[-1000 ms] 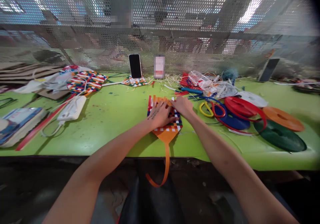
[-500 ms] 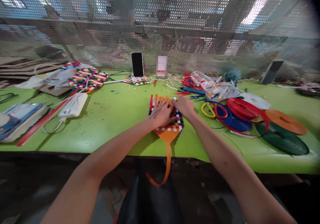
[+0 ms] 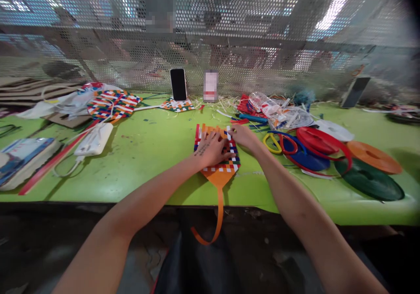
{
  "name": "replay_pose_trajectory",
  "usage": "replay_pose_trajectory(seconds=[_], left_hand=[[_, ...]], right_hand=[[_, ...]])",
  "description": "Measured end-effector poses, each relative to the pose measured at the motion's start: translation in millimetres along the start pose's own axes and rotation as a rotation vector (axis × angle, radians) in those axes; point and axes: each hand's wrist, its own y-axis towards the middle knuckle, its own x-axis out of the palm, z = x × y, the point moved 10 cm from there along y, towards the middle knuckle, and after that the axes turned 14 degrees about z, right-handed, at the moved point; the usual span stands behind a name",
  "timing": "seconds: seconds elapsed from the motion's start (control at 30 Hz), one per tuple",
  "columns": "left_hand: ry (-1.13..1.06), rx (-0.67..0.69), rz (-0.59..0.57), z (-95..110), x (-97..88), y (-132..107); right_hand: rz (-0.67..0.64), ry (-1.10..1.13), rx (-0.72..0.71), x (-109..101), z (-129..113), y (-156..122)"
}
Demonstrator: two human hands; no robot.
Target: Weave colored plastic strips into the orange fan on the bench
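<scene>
A woven fan (image 3: 219, 171) of orange, red, blue and white strips lies on the green table (image 3: 147, 162) in front of me. Its orange handle strip (image 3: 218, 217) hangs over the front edge. My left hand (image 3: 210, 148) lies flat on the weave, fingers spread, pressing it down. My right hand (image 3: 242, 136) is at the fan's upper right corner, fingers pinched on the end of a strip there.
Reels of red, blue, orange and green strip (image 3: 328, 147) lie at the right, with yellow-handled scissors (image 3: 274, 141). A finished fan (image 3: 111, 103), a white power bank (image 3: 93, 140) and a book (image 3: 22, 158) are at the left. A phone (image 3: 178, 84) leans on the perforated screen behind.
My right hand has slid slightly up and to the right along the fan's top edge. The left hand stays pressed on the weave.
</scene>
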Motion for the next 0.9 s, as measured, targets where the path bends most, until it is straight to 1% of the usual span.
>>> replay_pose_trajectory(seconds=[0.17,0.33,0.67,0.9], left_hand=[[0.014,0.011,0.008,-0.6,1.6,0.0],[-0.008,-0.013,0.004,-4.3,3.8,0.6],[-0.085,-0.022,-0.014,-4.0,1.2,0.0],[-0.072,-0.029,-0.016,-3.0,-3.3,0.9]], right_hand=[[-0.004,0.053,-0.045,1.0,4.0,5.9],[-0.002,0.099,-0.076,-0.1,6.8,10.7],[0.042,0.449,-0.105,6.2,20.6,22.1],[0.063,0.499,-0.110,8.1,23.6,25.0]])
